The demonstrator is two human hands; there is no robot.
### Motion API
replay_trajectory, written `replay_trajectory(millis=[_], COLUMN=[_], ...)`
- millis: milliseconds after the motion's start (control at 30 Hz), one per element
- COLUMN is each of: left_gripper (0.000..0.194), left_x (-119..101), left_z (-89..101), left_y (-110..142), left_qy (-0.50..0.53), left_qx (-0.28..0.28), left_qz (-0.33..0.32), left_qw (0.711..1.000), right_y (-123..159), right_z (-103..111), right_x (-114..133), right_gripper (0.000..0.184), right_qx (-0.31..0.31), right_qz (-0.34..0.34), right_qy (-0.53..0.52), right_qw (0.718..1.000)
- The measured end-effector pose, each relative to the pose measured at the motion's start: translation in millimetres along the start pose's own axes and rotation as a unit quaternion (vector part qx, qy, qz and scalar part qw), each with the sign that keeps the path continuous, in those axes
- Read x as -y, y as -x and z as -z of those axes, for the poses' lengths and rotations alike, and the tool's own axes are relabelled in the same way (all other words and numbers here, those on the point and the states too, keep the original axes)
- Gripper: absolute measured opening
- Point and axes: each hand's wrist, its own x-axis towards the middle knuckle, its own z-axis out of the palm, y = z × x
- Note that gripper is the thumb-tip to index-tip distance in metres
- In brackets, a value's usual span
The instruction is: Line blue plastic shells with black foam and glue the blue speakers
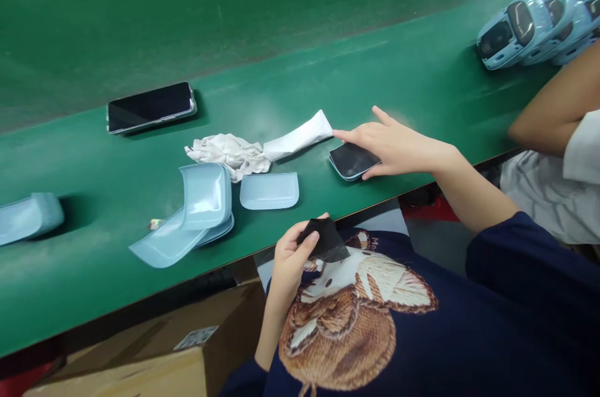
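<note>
Beside the near edge of the green bench [422, 84], your left hand [291, 254] grips a black sheet [330, 244]; your right hand [403, 147], open, spans the black-topped stack [354, 160] on the bench: apparent handling step; gripping the stack would require finger closure

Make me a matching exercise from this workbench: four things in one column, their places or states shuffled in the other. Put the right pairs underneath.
Column 1
1. Phone
2. Left hand
3. Right hand
4. White cloth

Column 2
A. Fingers spread at a small stack with a black top
B. Crumpled, just beyond the curved light-blue pieces
C. Lying on the green bench, dark screen up
D. Pinching a black sheet near the bench edge

Right pairs: 1-C, 2-D, 3-A, 4-B
</note>
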Motion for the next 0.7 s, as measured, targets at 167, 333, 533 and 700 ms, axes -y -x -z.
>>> replay_trajectory(millis=[167, 333, 533, 700], left_gripper=[0.025, 0.029, 0.031, 0.031], left_x=[-0.6, 0.1, -7.2, -10.8], left_z=[-0.9, 4.7, 15.1, 26.1], left_y=[0.3, 5.6, 24.9, 39.2], left_qy=[0.010, 0.024, 0.057, 0.048], left_qx=[-0.006, -0.031, -0.157, -0.225], left_qz=[0.011, 0.012, -0.043, -0.089], left_qw=[1.000, 0.999, 0.985, 0.969], right_y=[1.6, -10.9, -54.3, -58.7], right_z=[6.5, 9.6, -24.9, -42.6], right_x=[9.3, 46.0, 110.3, 151.1], right_gripper=[0.103, 0.074, 0.036, 0.032], right_qx=[-0.002, -0.059, -0.159, -0.078], right_qz=[0.000, 0.016, 0.081, -0.024], right_qy=[0.026, 0.016, -0.143, -0.285], right_qw=[1.000, 0.998, 0.973, 0.955])
